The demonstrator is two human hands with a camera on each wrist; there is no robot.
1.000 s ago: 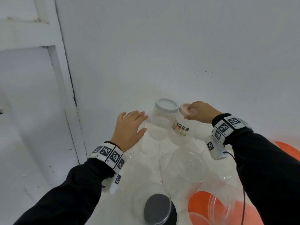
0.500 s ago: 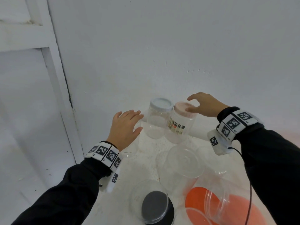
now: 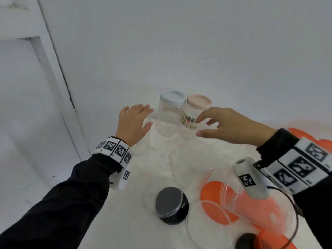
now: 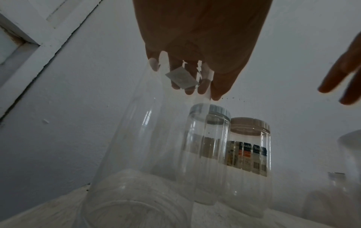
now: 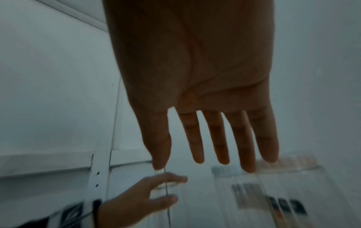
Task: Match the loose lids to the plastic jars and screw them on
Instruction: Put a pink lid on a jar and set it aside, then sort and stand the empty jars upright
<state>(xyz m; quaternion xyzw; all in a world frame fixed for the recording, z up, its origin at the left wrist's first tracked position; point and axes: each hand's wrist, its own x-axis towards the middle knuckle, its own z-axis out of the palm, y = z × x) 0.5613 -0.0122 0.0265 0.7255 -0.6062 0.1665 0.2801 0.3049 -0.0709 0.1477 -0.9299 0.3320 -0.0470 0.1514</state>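
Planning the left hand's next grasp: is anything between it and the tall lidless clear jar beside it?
Nothing visible does. The left hand is open right at the tall clear jar; the blue-lidded jar stands beyond it, on the side away from the hand.

Right hand (image 5: 195, 80) seen from below, palm filling the upper middle, fingers (image 5: 216, 138) straight and slightly spread, holding nothing. Below and to the left, left hand (image 5: 140, 202), fingers stretched out toward a clear jar (image 5: 166, 189) whose edge shows only as a thin dark line; contact impossible to judge. Lower right, two capped jars side by side, blurred: a pale blue lid (image 5: 226, 171) and a pink lid (image 5: 289, 163) just under the fingertips, a printed label (image 5: 273, 199) across the clear wall beneath. White wall (image 5: 48, 77) and a white frame (image 5: 99, 169) on the left.
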